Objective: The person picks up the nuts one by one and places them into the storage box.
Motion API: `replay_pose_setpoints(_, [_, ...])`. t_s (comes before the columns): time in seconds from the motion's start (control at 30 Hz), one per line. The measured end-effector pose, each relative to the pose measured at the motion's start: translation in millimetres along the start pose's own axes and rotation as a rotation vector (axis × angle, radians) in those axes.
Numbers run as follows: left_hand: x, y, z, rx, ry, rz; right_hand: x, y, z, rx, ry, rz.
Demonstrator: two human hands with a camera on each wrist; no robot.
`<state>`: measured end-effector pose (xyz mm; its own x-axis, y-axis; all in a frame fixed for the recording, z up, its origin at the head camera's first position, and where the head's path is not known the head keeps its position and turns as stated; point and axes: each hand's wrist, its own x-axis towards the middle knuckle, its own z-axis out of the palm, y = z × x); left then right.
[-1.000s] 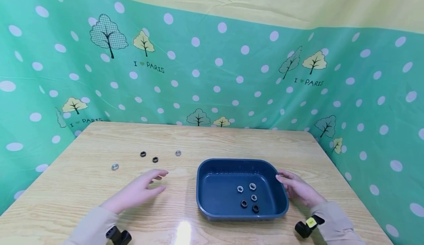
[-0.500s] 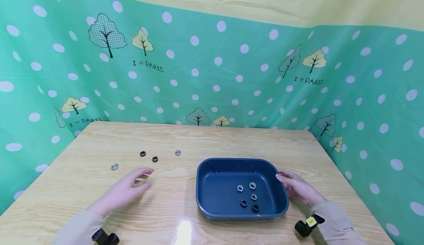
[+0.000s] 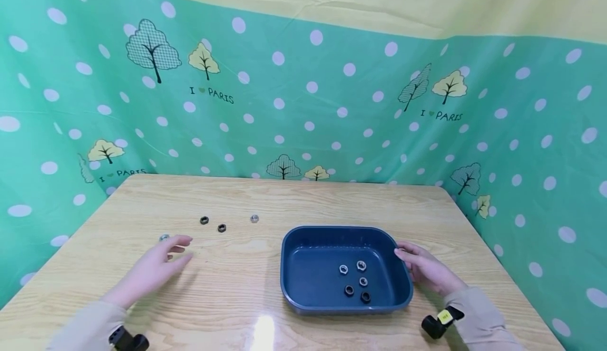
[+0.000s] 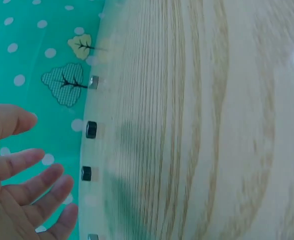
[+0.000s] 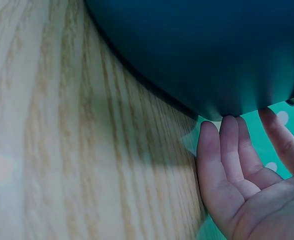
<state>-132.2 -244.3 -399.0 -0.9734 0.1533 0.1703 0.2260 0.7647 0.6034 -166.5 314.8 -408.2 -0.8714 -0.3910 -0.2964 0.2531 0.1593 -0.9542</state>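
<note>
A dark blue tray (image 3: 332,230) sits on the wooden table (image 3: 265,193) with several silver and black nuts (image 3: 349,290) inside. My right hand (image 3: 423,267) rests against its right wall; in the right wrist view the straight fingers (image 5: 229,150) touch the tray's outer wall (image 5: 212,50). My left hand (image 3: 163,256) hovers open at the left, its fingertips just short of a silver nut (image 3: 164,237). Two black nuts (image 3: 204,220) (image 3: 222,228) and another silver nut (image 3: 254,218) lie farther back. The left wrist view shows the open hand (image 4: 17,195) beside the black nuts (image 4: 91,129).
Green spotted cloth (image 3: 303,108) walls the table at the back and both sides. Small black wrist cameras sit on my left sleeve (image 3: 128,340) and right sleeve (image 3: 438,323). Bare wood lies between the tray and the loose nuts.
My left hand has drifted left, away from the tray, to the silver nut at the far left. The right hand and tray have stayed put.
</note>
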Motion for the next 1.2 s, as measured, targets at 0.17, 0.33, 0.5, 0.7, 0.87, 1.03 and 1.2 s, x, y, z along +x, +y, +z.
replay_pose_setpoints(0.17, [1.8,-9.8,-8.4,0.015,0.010,-0.070,0.0,-0.4,0.6,-0.004,0.008,0.010])
replay_pose_setpoints(0.33, [6.6,-18.7,-17.3,0.036,0.007,-0.138,-0.6,-0.2,0.9,-0.003,0.005,0.005])
replay_pose_setpoints(0.5, [10.0,-27.6,-23.3,0.046,0.014,-0.164,-0.7,0.0,1.1,0.002,0.001,0.005])
replay_pose_setpoints(0.7, [12.7,-37.9,-28.1,0.080,0.020,-0.190,-1.0,-1.3,0.5,0.013,-0.009,-0.002])
replay_pose_setpoints(0.87, [16.3,-42.5,-31.3,0.113,0.020,-0.175,-1.4,-1.2,-0.1,0.013,-0.008,-0.008])
replay_pose_setpoints(1.03, [19.8,-45.8,-32.4,0.159,0.006,-0.176,-1.1,-1.1,0.2,-0.004,0.010,0.004])
replay_pose_setpoints(1.2, [21.6,-50.5,-32.1,0.203,-0.009,-0.178,-0.7,-1.2,0.4,-0.015,0.022,0.012])
